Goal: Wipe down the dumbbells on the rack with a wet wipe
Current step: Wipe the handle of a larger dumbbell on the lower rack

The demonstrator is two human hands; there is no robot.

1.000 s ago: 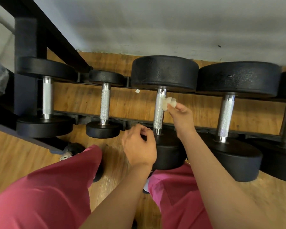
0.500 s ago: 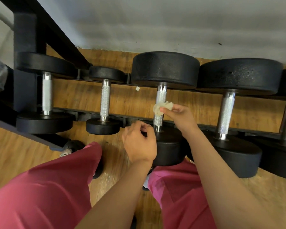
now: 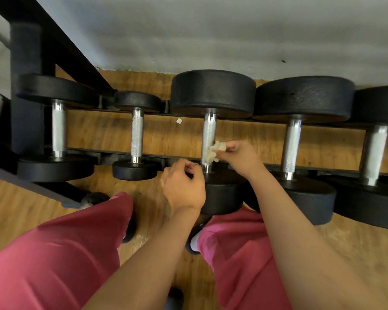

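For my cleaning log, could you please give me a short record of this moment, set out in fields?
tool: crumpled wet wipe, against the lower part of the handle
item: middle dumbbell of five in view
right hand: pinches the wet wipe
left hand: fingers curled, by the near head; whether it holds anything cannot be seen
support: black rack

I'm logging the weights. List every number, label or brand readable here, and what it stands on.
None readable. The dumbbells show no numbers or brand on their black heads, nor does the rack. The white scrap between the rails is too small to tell.
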